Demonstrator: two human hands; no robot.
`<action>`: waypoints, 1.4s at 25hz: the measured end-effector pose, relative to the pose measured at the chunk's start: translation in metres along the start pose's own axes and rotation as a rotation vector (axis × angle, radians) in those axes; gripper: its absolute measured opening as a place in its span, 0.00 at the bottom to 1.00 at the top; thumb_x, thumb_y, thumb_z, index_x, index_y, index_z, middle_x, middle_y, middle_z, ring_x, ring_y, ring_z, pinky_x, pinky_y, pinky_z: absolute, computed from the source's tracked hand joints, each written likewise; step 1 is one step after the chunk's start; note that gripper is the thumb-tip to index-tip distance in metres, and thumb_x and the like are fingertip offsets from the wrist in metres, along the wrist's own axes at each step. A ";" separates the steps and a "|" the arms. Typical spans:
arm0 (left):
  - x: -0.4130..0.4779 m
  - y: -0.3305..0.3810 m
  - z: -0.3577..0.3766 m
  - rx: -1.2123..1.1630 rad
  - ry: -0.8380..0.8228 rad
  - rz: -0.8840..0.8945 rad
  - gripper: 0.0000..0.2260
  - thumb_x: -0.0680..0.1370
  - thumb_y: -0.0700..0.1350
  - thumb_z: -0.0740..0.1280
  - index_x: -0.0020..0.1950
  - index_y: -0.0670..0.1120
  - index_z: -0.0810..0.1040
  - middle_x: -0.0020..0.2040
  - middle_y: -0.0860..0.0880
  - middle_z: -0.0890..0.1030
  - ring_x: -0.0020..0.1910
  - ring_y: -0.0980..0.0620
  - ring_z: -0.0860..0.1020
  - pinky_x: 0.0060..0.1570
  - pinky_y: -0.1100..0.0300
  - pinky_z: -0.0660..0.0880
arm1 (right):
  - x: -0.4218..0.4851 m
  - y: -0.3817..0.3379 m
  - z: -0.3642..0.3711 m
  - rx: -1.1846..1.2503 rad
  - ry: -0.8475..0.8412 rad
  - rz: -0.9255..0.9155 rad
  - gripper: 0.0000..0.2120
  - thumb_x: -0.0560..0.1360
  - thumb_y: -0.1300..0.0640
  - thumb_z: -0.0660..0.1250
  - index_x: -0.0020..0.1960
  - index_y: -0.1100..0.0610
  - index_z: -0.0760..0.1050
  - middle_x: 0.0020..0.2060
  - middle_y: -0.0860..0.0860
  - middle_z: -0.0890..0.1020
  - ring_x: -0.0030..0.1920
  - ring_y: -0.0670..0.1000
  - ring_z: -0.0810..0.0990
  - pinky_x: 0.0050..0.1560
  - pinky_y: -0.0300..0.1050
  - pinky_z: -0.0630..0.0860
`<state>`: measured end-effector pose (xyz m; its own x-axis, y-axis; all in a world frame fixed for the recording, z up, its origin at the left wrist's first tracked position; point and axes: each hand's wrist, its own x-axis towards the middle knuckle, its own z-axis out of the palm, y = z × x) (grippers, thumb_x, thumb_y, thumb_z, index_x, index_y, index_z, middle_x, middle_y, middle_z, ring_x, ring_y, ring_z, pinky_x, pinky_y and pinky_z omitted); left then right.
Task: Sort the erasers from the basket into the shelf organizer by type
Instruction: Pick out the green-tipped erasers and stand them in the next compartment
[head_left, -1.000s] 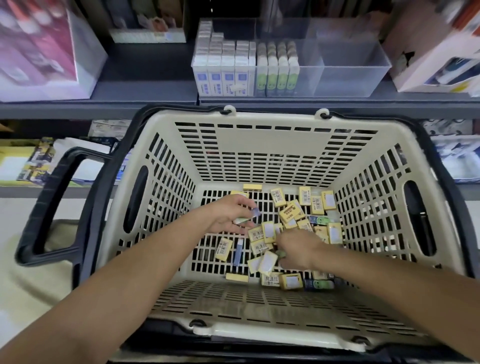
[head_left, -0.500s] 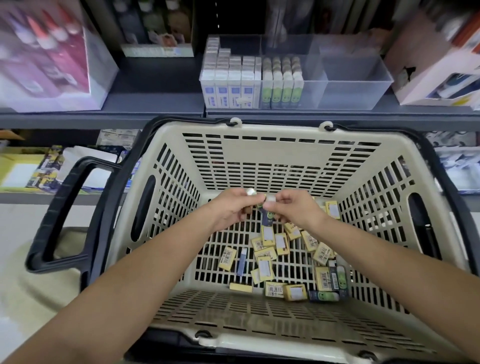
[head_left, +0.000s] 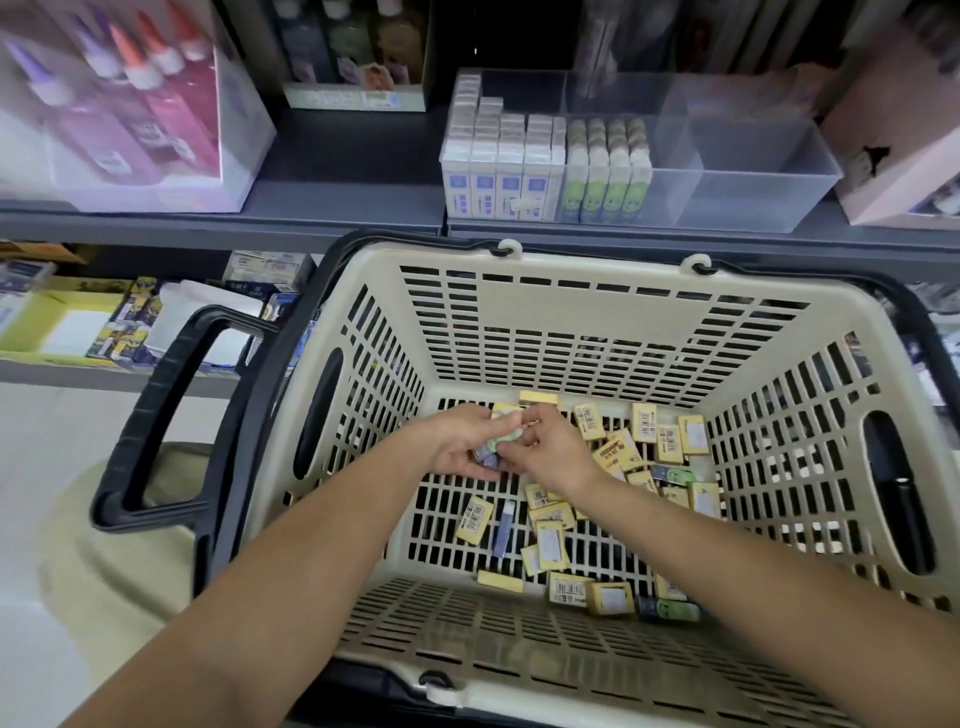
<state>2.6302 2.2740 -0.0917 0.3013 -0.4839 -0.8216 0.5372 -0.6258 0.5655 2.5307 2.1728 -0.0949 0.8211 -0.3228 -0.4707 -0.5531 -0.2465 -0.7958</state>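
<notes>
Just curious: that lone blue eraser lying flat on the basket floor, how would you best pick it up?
Pinch the blue eraser across its two long sides, coming straight down. It is a narrow bar lying flat, with bare grid along both long sides, so fingertips fit there. The right hand looks nearer, but both hands are busy.

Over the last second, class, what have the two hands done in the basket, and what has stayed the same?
The left hand and right hand were apart, picking among the loose erasers; they rose and met above the basket floor, and now together hold a small bundle of blue and green erasers. The yellow erasers shifted slightly. The shelf organizer keeps its filled white and green rows, with the right compartments empty.
</notes>
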 end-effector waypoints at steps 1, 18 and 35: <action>0.001 -0.002 -0.003 0.014 0.002 -0.005 0.13 0.76 0.53 0.66 0.54 0.45 0.75 0.48 0.45 0.81 0.45 0.51 0.81 0.41 0.59 0.80 | 0.000 0.004 0.004 0.014 0.014 0.010 0.18 0.73 0.58 0.70 0.58 0.58 0.66 0.41 0.56 0.82 0.36 0.49 0.80 0.35 0.41 0.76; -0.002 0.006 -0.008 0.102 0.009 0.014 0.08 0.76 0.44 0.68 0.53 0.43 0.77 0.44 0.47 0.82 0.43 0.53 0.79 0.46 0.56 0.77 | 0.003 0.015 -0.031 -0.234 -0.203 -0.153 0.03 0.75 0.58 0.67 0.46 0.51 0.74 0.41 0.46 0.79 0.44 0.48 0.80 0.47 0.41 0.78; 0.003 0.010 0.029 -0.004 -0.089 0.143 0.08 0.73 0.41 0.72 0.49 0.45 0.76 0.38 0.49 0.79 0.33 0.56 0.79 0.30 0.63 0.76 | -0.029 0.060 -0.078 -0.587 -0.025 0.382 0.28 0.74 0.57 0.66 0.71 0.52 0.58 0.67 0.57 0.68 0.66 0.59 0.67 0.64 0.50 0.66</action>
<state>2.6137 2.2482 -0.0863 0.3038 -0.6203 -0.7232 0.4973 -0.5442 0.6757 2.4623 2.0964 -0.0991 0.5529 -0.4656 -0.6910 -0.7827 -0.5748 -0.2390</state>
